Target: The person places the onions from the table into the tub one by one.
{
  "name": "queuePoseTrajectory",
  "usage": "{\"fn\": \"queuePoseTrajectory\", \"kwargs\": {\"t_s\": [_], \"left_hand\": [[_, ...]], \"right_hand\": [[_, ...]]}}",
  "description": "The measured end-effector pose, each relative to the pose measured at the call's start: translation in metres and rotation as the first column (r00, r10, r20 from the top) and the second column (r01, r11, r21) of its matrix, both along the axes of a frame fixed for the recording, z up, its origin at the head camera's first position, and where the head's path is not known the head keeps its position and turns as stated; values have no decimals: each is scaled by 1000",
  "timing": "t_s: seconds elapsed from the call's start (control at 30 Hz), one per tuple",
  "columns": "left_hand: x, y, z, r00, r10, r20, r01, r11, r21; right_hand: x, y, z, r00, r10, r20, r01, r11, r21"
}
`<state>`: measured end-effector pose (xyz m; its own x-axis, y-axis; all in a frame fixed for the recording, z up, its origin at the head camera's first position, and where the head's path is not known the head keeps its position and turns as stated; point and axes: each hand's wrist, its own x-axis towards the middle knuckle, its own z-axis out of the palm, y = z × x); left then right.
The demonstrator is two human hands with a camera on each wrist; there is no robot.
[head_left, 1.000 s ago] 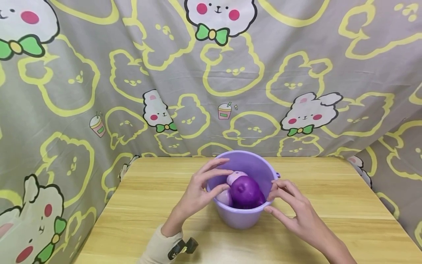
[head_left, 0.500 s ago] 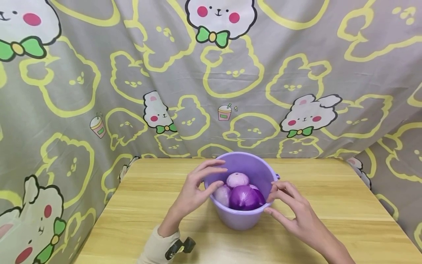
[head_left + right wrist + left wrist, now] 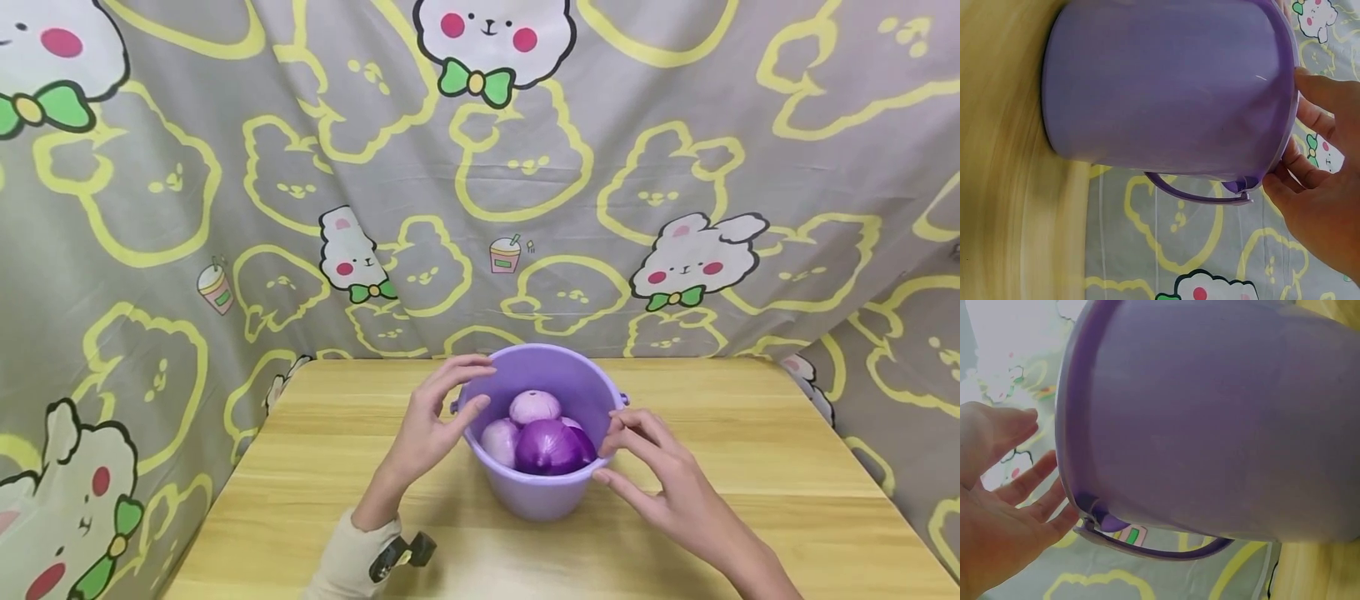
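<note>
A light purple bucket (image 3: 540, 496) stands upright on the table, its mouth towards me in the head view. Inside it lie several onions: a dark purple onion (image 3: 548, 447) in front, a pale onion (image 3: 535, 407) behind, and another pale onion (image 3: 499, 442) at the left. My left hand (image 3: 431, 425) hovers at the bucket's left rim, fingers spread and holding nothing; in the left wrist view its fingertips lie close to the rim. My right hand (image 3: 663, 471) holds the right rim, thumb at the front edge and fingers bent over it, also seen in the right wrist view.
The wooden table (image 3: 322, 467) extends around the bucket. Behind and beside it hangs a grey curtain (image 3: 420, 183) with rabbit and bear prints. The bucket's handle (image 3: 1160, 553) hangs down at its far side. A dark device (image 3: 401, 557) is strapped to my left wrist.
My left hand has drawn back leftwards out of the bucket's mouth. The dark purple onion has settled lower, showing the pale onion behind. My right hand keeps its place on the rim.
</note>
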<state>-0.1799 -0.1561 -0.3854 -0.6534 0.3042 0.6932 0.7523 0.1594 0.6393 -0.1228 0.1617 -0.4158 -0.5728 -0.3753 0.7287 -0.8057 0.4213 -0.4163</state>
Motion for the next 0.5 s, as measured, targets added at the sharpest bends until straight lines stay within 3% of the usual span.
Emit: {"fn": "queuePoseTrajectory", "kwargs": {"t_s": [0.3,0.5], "left_hand": [[-12,-17,-2,995,96,5,-96,995,41],[-15,-26,-2,990,142,-6,-142,989,45]], "right_hand": [[-1,0,4,1000,-9,2,9,1000,7],[-2,4,3,996,-84,-13,84,996,-1]]}}
